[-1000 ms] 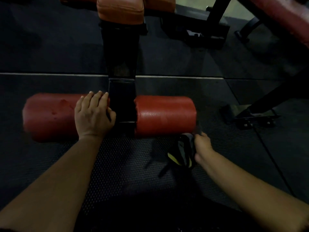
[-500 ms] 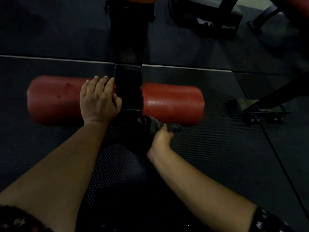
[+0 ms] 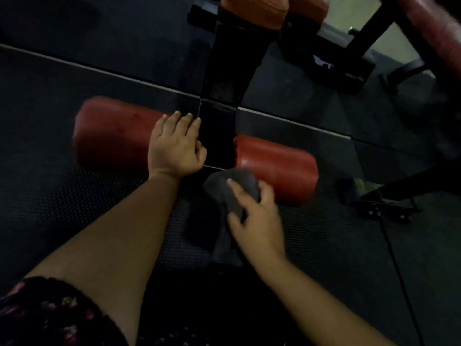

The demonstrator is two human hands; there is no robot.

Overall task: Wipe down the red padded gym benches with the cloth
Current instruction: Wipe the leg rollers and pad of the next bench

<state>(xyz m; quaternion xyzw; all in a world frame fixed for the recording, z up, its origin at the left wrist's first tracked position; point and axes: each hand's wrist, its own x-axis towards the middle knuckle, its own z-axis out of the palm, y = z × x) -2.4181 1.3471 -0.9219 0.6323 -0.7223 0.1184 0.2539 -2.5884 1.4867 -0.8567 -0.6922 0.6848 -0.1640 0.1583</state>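
A dark flowered sleeve (image 3: 37,313) fills the bottom left corner, above a dark studded mat (image 3: 50,196). On the mat's far side lies the left roller (image 3: 112,136), red and padded, with a few scuffs on its top. The left hand (image 3: 174,148) rests on that roller's inner end: the palm is down, the fingers lie loosely over the top, and the thumb is tucked beside the black post (image 3: 217,136) that splits the two rollers. It grasps nothing.

Just right of the post, the cloth (image 3: 232,188), dark grey and bunched, is gripped in the right hand (image 3: 257,221). The thumb lies across the front of it, the fingers wrap behind, and a loose end hangs below the wrist. The top of the cloth meets the near inner corner of the right roller (image 3: 277,166), which is red and shiny. The hand is slightly blurred.

Above the post, at the top edge, sits an orange-red seat pad (image 3: 254,8). Far right, a black frame foot (image 3: 384,208) stands on the mat just past the right roller, and another red bench (image 3: 434,33) slants across the top corner.
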